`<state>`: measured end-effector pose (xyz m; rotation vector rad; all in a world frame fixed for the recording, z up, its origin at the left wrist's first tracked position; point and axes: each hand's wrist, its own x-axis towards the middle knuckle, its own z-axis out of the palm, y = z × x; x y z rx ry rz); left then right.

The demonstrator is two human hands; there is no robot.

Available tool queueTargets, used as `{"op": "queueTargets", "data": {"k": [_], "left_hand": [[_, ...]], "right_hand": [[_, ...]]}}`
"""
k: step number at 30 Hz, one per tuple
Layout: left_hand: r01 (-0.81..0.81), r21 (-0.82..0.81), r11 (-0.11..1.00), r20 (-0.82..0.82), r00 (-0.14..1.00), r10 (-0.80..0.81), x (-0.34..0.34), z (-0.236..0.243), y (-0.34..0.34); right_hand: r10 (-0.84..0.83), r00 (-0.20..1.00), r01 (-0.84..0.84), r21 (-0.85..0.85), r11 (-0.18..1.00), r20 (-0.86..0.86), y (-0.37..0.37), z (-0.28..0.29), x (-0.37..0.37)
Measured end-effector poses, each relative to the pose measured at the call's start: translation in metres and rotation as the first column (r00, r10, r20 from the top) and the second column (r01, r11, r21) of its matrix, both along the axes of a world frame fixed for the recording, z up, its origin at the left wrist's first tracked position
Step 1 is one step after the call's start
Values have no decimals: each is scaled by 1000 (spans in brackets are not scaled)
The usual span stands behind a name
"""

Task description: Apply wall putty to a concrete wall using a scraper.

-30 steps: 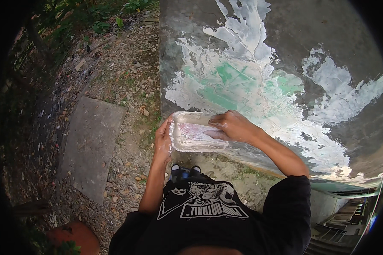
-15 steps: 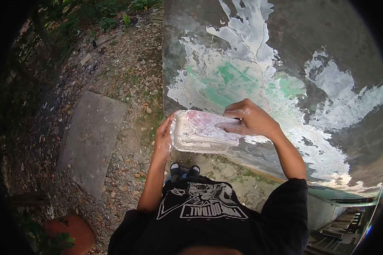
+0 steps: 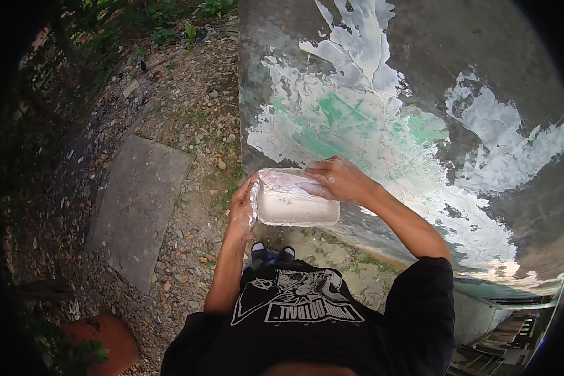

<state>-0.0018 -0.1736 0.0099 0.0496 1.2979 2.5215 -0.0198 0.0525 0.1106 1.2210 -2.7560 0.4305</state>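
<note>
My left hand [image 3: 243,203] grips the left end of a shallow rectangular tub [image 3: 299,214], and white paste is smeared over that hand's edge. Inside the tub, white paste coats the floor and walls. My right hand [image 3: 343,180] is closed on a flat, pinkish putty spreader [image 3: 287,182] covered in paste. The spreader lies along the tub's far side, dipped within the rim; its far end is hard to make out under the paste. Beyond the tub rises a grey wall [image 3: 482,37] with white putty patches [image 3: 357,138] and pale green areas.
Gravelly ground [image 3: 188,213] stretches along the left, with a flat grey slab [image 3: 138,207] on it. A reddish-orange rounded object [image 3: 106,344] sits at the lower left. Plants [image 3: 163,31] grow at the far left. My feet [image 3: 272,252] stand below the tub.
My right hand has moved left and slightly away from me with the spreader. The spreader has dropped from across the tub's top to its far inner side, exposing more of the inside.
</note>
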Motion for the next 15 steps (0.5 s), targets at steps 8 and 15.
{"op": "queueTargets", "data": {"k": [8, 15], "left_hand": [[-118, -43, 992, 25, 993, 119, 1, 0, 3], [-184, -21, 983, -48, 982, 183, -3, 18, 9]], "right_hand": [[-13, 977, -7, -95, 995, -213, 28, 22, 2], [165, 924, -189, -37, 981, -344, 29, 56, 21]]}}
